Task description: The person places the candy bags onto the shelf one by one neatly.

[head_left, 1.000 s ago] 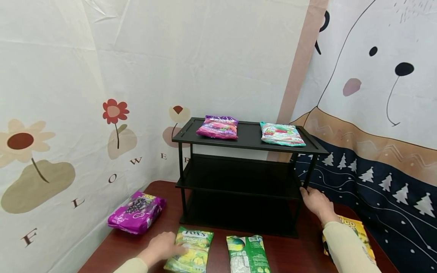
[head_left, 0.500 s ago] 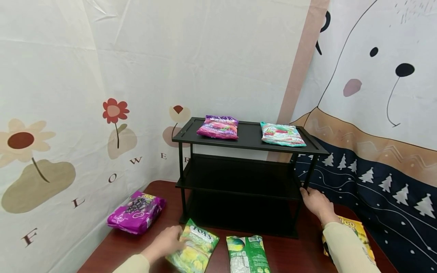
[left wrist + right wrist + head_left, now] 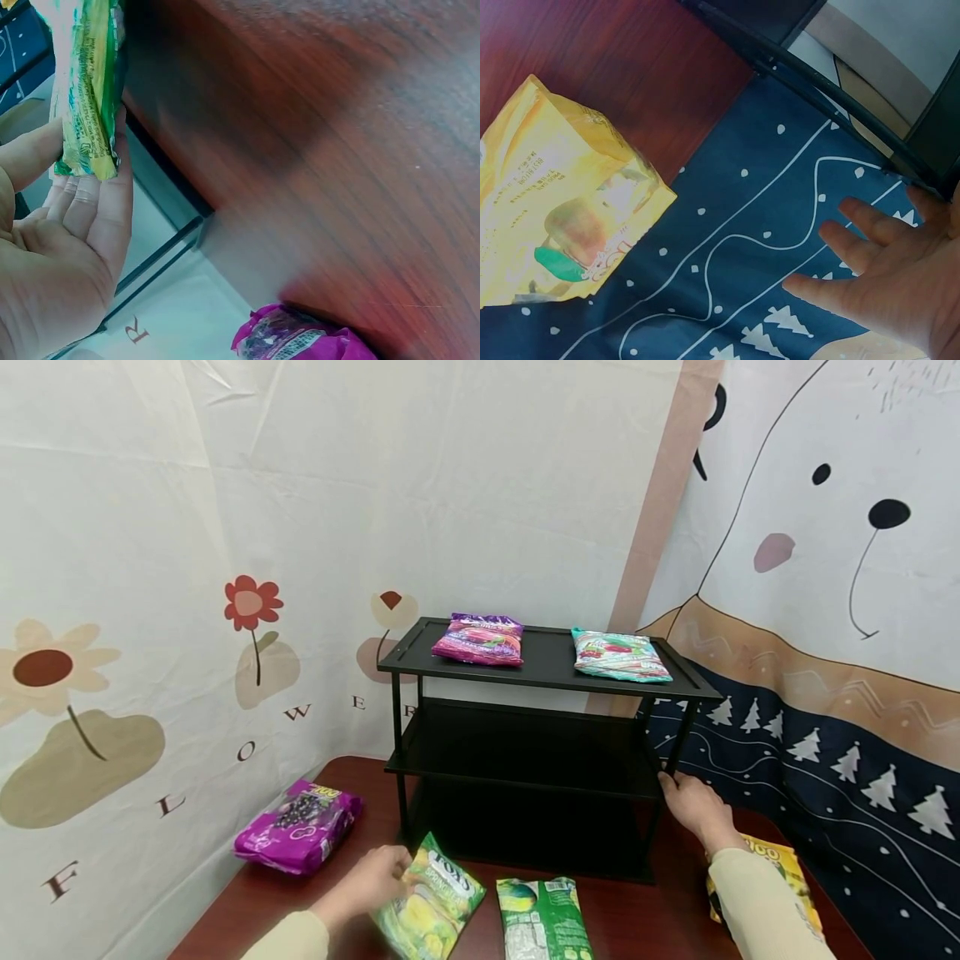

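Left fingers [image 3: 112,214] pinching yellow-green bag [image 3: 438,910] | right fingers [image 3: 825,292] spread at black rack [image 3: 517,743] (top tier [image 3: 549,652]: purple bag [image 3: 480,642], teal bag [image 3: 621,657])

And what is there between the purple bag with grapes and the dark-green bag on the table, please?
The head view shows the left hand and the yellow-green FOX'S bag that it pinches, with red-brown tabletop in the gaps.

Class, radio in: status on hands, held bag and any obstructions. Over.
Left hand pinching Fox's bag. Right hand at right side of black rack. Nothing visible between bag and rack; second green bag lies right of Fox's bag.
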Tool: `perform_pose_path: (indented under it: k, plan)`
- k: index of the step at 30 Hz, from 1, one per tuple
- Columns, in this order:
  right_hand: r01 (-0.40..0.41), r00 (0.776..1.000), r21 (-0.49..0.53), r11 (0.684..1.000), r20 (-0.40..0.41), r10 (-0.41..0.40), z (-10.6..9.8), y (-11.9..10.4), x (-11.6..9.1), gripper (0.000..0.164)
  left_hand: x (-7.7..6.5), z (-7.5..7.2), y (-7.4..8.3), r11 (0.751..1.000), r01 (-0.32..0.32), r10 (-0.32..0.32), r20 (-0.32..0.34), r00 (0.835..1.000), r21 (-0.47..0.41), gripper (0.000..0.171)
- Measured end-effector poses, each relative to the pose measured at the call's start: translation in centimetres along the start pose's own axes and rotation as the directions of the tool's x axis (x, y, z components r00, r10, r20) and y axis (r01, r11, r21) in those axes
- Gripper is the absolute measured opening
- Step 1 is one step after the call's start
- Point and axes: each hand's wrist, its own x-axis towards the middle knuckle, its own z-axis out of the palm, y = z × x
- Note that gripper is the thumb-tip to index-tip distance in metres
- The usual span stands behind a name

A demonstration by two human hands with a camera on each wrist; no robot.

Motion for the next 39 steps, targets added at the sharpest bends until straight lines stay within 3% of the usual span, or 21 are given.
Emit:
perform_pose_path:
  k: [13, 22, 32, 39]
  plan:
    - [0.0, 1.0, -0.005, 1.0, 0.005, 0.0, 0.0, 0.0, 0.1, 0.072, -0.2, -1.4, 1.2, 0.993, -0.096, 0.097, 0.014, 0.995, -0.066, 0.017]
    - [0.008, 1.0, 0.002, 1.0, 0.009, -0.008, -0.2, 0.0, -0.1, 0.072, 0.1, -2.1, 2.5, 0.992, -0.104, 0.105, 0.009, 0.994, -0.077, 0.017]
    - [0.0, 1.0, -0.005, 1.0, 0.011, 0.0, -0.1, 0.1, 0.1, 0.072, 0.4, -3.0, 4.3, 0.991, -0.12, 0.118, -0.039, 0.992, -0.059, 0.015]
    - [-0.005, 1.0, -0.005, 1.0, 0.011, 0.005, -0.2, 0.0, 0.1, 0.073, 0.7, -4.0, 5.7, 0.985, -0.138, 0.132, -0.066, 0.989, -0.103, 0.012]
